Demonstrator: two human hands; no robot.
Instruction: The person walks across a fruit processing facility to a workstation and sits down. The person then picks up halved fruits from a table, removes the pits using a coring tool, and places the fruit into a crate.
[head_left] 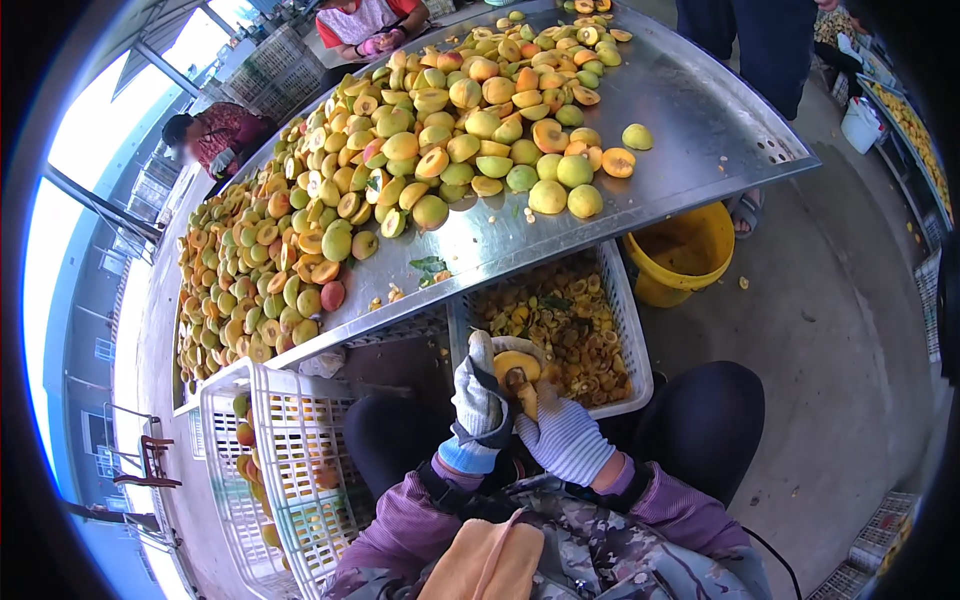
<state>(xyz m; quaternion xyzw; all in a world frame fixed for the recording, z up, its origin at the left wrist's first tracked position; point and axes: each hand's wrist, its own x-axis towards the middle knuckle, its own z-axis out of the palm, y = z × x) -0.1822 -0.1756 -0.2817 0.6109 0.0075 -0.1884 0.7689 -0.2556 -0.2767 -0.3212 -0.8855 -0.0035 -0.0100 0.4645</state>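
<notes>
Gloved in grey, my left hand (pixel 478 403) is closed around a yellow peach half (pixel 519 362), its cut face turned up. My right hand (pixel 563 440), in a striped glove, grips a small pitting tool (pixel 526 397) with a tan handle. The tool's dark tip touches the middle of the peach half. Both hands are above the near side of a white crate (pixel 637 365) holding scooped-out pits and scraps (pixel 575 335). Beyond them, a heap of halved and whole peaches (pixel 430 130) covers much of a metal table (pixel 690 150).
At my left stands a white slatted basket (pixel 310 450) with some peaches inside. A yellow bucket (pixel 680 260) sits under the table's right end. Two people (pixel 235 135) work along the table's far side, and another person's dark-trousered legs (pixel 750 45) stand at the right.
</notes>
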